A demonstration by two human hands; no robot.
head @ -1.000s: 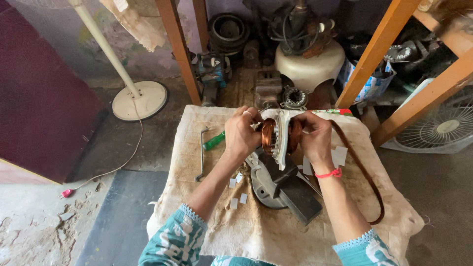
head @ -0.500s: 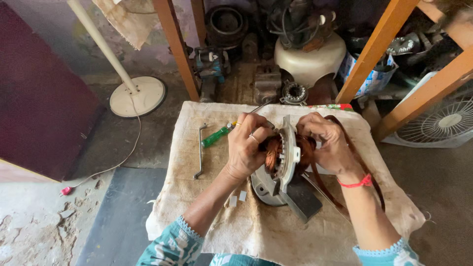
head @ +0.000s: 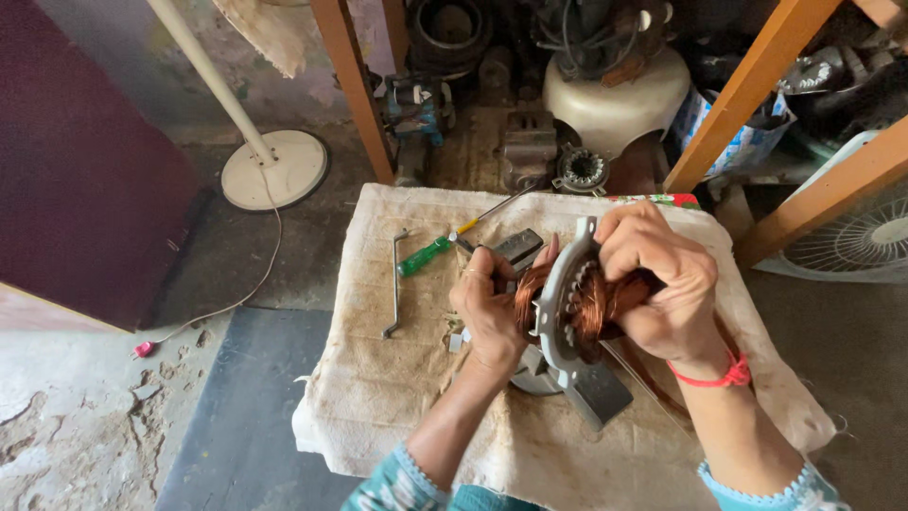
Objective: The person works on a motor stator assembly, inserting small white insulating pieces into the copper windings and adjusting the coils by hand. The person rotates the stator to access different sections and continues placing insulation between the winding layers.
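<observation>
Both hands, left hand (head: 492, 312) and right hand (head: 657, 284), clamp the copper-wound stator (head: 572, 303).

The fan motor part (head: 567, 303) is a gray metal ring standing on its edge, with shiny copper wire bunched on both sides. It is held up over the cloth, with wire at its 9 and 3 o'clock sides.

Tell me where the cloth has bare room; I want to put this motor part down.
Bare cloth lies below the bent metal rod, left of the left hand. The middle is crowded: both hands, right hand, grip the copper-wound stator; green-handled screwdriver above.
</observation>
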